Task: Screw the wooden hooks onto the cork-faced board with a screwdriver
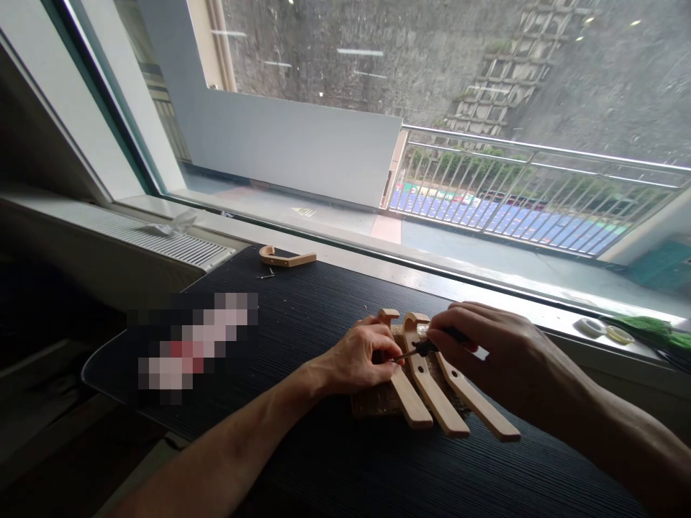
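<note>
Three pale wooden hooks lie side by side across a brown block (372, 403) on the dark table. My left hand (370, 356) is closed at the leftmost wooden hook (411, 403), its thumb and fingers pinched beside the screwdriver tip; a screw there, if any, is hidden. My right hand (480, 345) grips a screwdriver (424, 348) with a dark handle, its shaft pointing left toward my left fingertips. Beneath the screwdriver lies the middle hook (435, 392), with a dark hole in it. The right hook (480, 406) also shows a hole and is partly covered by my right hand.
A loose wooden hook (288, 258) lies at the table's far edge, with small screws (267, 274) beside it. A blurred-out patch (197, 345) covers something on the left. Tape rolls (604, 330) and a green item (653, 332) sit on the windowsill at right.
</note>
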Demonstrator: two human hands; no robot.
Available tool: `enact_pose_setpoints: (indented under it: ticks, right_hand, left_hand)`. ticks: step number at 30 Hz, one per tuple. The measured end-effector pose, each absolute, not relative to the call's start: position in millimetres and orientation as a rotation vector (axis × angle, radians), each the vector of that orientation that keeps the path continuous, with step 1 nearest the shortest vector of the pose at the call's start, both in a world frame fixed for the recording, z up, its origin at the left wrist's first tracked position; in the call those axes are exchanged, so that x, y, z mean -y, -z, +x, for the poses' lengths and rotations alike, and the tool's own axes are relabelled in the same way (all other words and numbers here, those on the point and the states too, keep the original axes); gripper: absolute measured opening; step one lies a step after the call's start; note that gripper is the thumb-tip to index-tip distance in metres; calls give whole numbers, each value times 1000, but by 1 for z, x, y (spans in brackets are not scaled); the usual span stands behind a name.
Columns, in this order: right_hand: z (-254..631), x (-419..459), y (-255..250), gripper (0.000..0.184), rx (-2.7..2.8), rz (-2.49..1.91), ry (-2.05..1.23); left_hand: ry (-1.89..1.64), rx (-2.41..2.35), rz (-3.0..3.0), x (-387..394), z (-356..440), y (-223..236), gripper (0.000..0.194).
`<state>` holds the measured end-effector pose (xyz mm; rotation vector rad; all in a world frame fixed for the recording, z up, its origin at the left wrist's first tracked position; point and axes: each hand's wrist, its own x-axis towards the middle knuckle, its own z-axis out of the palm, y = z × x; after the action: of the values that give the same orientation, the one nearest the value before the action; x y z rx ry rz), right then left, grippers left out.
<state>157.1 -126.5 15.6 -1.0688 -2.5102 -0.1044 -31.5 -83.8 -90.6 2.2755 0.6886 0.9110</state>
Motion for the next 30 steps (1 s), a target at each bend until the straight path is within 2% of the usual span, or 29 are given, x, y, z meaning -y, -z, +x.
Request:
enact_pose_setpoints:
  ticks: [19, 26, 30]
  right_hand:
    - [158, 122, -15, 22, 2645, -955, 229]
    - [154, 117, -20, 16, 2752, -944, 41]
    - [152, 111, -17, 22, 2726, -989, 5]
  left_hand:
    - [-839, -754, 2251, 84, -33, 92, 8]
    - [-798, -733, 2261, 83, -33, 88, 9]
    - [-803, -714, 2241, 83, -33, 86, 9]
